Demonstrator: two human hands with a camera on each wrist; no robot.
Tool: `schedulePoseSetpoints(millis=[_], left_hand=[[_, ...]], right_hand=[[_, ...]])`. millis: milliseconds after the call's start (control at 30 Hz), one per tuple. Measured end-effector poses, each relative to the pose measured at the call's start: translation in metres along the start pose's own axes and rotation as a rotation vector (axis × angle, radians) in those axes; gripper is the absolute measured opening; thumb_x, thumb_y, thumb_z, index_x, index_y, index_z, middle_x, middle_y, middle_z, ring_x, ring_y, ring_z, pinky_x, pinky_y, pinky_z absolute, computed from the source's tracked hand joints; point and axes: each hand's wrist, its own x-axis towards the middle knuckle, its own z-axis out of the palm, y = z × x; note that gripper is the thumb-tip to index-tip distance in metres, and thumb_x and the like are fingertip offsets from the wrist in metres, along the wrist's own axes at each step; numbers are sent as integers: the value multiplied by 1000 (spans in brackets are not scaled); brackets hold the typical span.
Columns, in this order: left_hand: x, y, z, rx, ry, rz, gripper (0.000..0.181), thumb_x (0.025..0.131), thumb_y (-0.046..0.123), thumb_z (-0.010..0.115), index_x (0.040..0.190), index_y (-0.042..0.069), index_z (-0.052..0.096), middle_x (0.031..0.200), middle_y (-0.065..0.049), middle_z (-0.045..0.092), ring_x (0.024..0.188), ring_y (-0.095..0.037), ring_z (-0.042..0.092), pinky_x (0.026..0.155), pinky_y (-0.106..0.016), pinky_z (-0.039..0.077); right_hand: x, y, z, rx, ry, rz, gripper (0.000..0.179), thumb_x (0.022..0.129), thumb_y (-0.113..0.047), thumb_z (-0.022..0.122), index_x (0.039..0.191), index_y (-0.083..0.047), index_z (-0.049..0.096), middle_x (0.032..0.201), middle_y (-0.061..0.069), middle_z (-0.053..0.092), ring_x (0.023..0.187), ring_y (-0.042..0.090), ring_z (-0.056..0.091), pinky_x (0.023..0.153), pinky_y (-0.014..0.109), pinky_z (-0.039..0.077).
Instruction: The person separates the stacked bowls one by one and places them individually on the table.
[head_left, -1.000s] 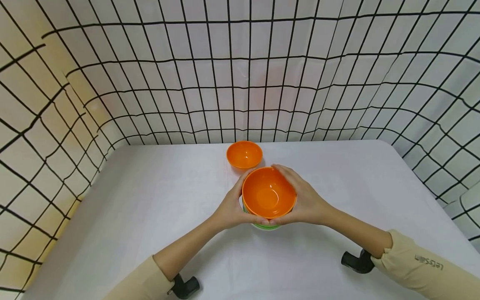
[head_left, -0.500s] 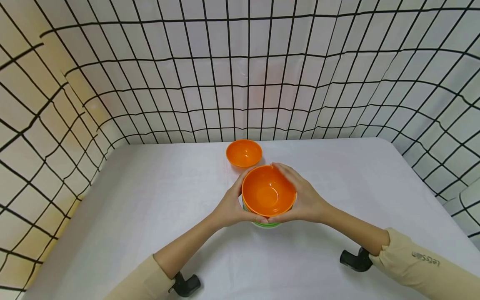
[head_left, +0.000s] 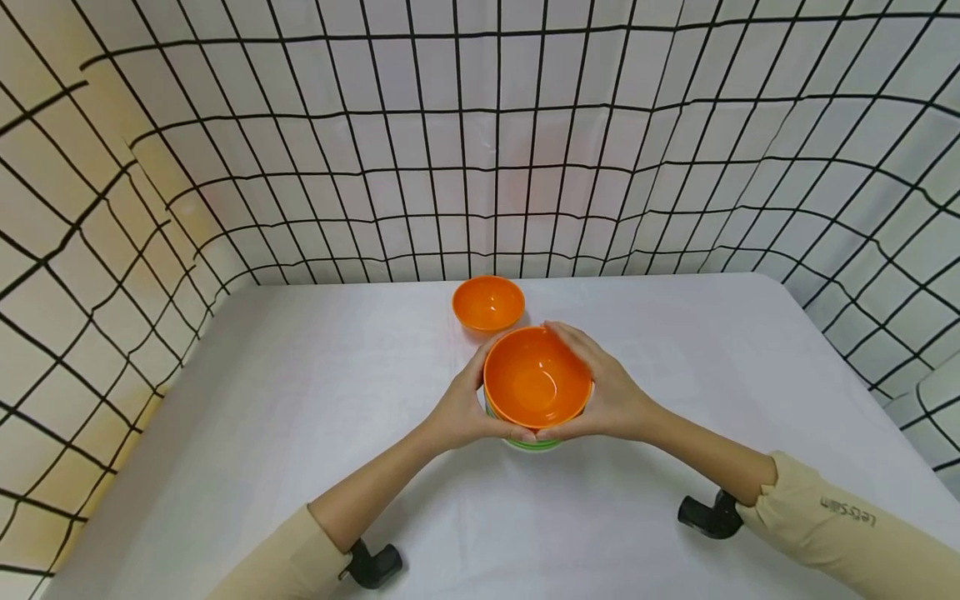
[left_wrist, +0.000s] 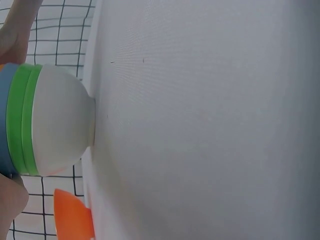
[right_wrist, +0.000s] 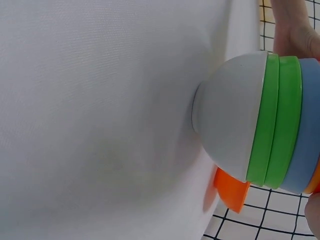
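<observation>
An orange bowl (head_left: pixel 537 379) tops a nested stack of bowls, its hollow facing up. My left hand (head_left: pixel 468 408) holds it from the left, and my right hand (head_left: pixel 607 396) grips it from the right. Their thumbs nearly meet at the near side, with the fingers round the far side. Below it in the right wrist view come a blue bowl (right_wrist: pixel 302 125), two green bands (right_wrist: pixel 262 120) like bowl rims, and a white bowl (right_wrist: pixel 230 115) at the bottom. The white bowl's foot stands on the table. Palms hide much of the stack's sides in the head view.
A smaller orange bowl (head_left: pixel 488 304) stands upright just behind the stack, near the table's back edge. White cloth covers the table (head_left: pixel 300 375). Black wire mesh (head_left: pixel 495 167) rises along the back and sides.
The head view has tilted slightly, so everything sits a little higher in it. Hands and bowls keep the same places relative to each other.
</observation>
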Motion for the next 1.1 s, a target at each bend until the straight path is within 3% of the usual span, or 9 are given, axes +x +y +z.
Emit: schedulePoseSetpoints(millis=[467,767,1100], left_hand=[[-1,0,1,-15,16,0,99,61,8,86,142,10,29,138,-3,43,124,-16,41,100,-35,42],[-1,1,1,-11,10,4,97,62,4,84,141,13,29,135,-2,44,122,-15,42,98,-35,44],[-1,1,0,-19,5,25,97,62,4,84,142,13,29,135,-3,45,122,-16,43,98,-36,43]], right_hand=[[2,1,-8,80,-26,21,104,60,-21,87,144,-8,28,144,7,35,123,25,42,88,40,51],[11,-12,-23,69,15,-24,105,58,-16,88,145,-11,28,145,5,33,122,23,43,87,38,51],[11,-17,-27,69,-5,-31,107,57,-16,89,145,-12,28,143,6,34,120,24,44,86,38,52]])
